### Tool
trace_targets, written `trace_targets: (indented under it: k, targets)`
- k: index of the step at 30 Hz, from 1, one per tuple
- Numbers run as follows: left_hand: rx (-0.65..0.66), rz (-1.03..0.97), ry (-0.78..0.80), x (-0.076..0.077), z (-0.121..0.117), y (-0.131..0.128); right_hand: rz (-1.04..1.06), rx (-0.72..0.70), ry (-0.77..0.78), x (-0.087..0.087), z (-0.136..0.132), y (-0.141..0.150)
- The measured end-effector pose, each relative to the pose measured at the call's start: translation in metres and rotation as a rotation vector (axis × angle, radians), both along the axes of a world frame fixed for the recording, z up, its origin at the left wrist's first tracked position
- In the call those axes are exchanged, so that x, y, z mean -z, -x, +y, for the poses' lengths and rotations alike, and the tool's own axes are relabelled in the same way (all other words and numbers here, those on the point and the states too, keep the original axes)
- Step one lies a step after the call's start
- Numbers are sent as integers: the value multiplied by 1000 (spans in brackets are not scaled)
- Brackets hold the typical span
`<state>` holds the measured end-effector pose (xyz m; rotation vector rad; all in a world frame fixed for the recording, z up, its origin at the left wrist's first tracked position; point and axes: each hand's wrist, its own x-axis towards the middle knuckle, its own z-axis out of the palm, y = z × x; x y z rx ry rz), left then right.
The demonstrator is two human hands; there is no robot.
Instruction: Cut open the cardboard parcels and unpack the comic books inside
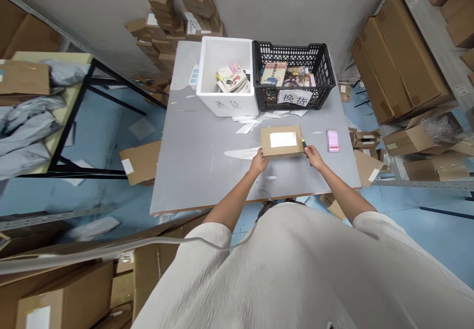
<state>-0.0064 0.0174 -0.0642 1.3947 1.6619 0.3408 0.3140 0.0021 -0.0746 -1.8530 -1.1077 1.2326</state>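
A small cardboard box (pixel 268 145) with a white label lies on the grey table (pixel 192 161). My left hand (pixel 258 162) grips the box at its near left corner, fingers closed on the edge. In my right hand (pixel 314 157) is a slim black and yellow-green utility knife (pixel 304 143), held along the right end of the box. Its tip is too small to make out. The fingers of that hand are wrapped round the handle.
Behind the box stand a white bin (pixel 225 103) and a black crate (pixel 321 88), both holding books. A phone (pixel 333 140) lies to the right. Paper scraps (pixel 247 121) litter the table. Cardboard boxes (pixel 402 62) fill the shelves and floor around.
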Motion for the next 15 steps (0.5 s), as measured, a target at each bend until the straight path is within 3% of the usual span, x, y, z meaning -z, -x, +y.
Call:
trace_targets:
  k: [15]
  targets:
    - [-76,73,-220,-46,10,-1,58,62,-175,-53,11,-15]
